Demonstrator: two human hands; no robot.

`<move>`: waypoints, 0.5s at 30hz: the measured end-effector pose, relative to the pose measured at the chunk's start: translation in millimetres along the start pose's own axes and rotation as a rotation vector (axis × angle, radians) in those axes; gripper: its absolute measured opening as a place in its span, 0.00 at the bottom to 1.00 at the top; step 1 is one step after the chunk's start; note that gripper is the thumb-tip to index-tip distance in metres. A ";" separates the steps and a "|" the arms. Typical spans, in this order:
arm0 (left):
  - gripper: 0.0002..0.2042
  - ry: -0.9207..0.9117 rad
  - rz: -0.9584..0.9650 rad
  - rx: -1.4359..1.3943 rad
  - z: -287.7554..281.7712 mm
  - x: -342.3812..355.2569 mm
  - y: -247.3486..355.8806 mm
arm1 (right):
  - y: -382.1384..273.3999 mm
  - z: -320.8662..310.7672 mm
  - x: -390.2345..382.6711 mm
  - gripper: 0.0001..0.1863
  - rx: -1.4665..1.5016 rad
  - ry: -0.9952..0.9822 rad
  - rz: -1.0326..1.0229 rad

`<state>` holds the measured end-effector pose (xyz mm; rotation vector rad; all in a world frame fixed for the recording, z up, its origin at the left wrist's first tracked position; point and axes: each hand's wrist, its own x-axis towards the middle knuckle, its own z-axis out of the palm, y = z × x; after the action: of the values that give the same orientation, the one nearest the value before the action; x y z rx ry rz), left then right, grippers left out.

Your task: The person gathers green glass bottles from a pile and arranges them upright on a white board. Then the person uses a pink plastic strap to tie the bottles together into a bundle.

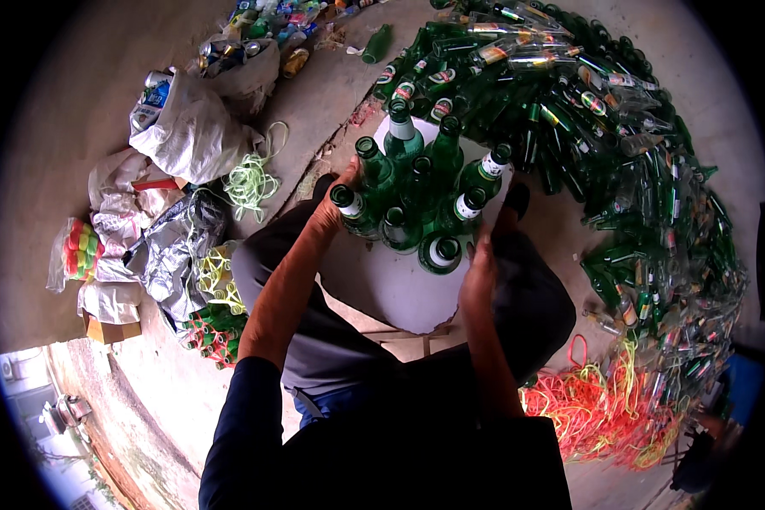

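Several green glass bottles (402,225) stand upright in a tight cluster on a pale, uneven-edged board (391,293) between my knees. Some have white labels at the neck. At the cluster's left side, my left hand (340,191) is closed against the outer bottles, its fingers partly hidden behind them. My right hand (478,276) presses on the lower right side of the same group, beside a bottle with a white neck label (468,204). Between them my two hands hold the cluster from opposite sides.
A large heap of green and clear bottles (561,102) curves round the far and right sides. Red and yellow cord (608,412) lies tangled at lower right. To the left are a full white sack (191,127), pale green cord (251,185) and netted bottles (214,333).
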<state>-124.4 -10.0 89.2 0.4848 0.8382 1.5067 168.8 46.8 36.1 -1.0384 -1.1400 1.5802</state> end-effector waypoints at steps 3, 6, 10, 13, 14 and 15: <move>0.29 -0.056 0.029 0.069 -7.3 1.3 -2.1 | -0.2 13.7 8.5 0.29 0.106 -0.024 0.006; 0.28 -0.001 0.014 0.167 -8.8 3.3 -4.3 | -13.6 29.7 3.3 0.30 0.185 -0.082 0.010; 0.27 0.096 -0.052 0.172 7.5 2.8 -0.2 | -18.7 38.7 1.1 0.31 0.362 -0.104 0.058; 0.28 0.097 -0.004 0.326 -0.9 3.9 -3.4 | -5.7 35.9 5.1 0.30 0.733 -0.065 0.206; 0.27 0.059 0.037 0.357 -8.5 4.4 -7.4 | -5.8 37.5 5.5 0.30 0.734 -0.075 0.196; 0.26 0.058 0.017 0.309 -16.1 4.3 -11.1 | -6.2 38.6 5.4 0.30 0.734 -0.084 0.187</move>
<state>-129.4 -9.8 69.7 0.6787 1.1227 1.4177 131.9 44.8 50.0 -0.5933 -0.4354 1.9826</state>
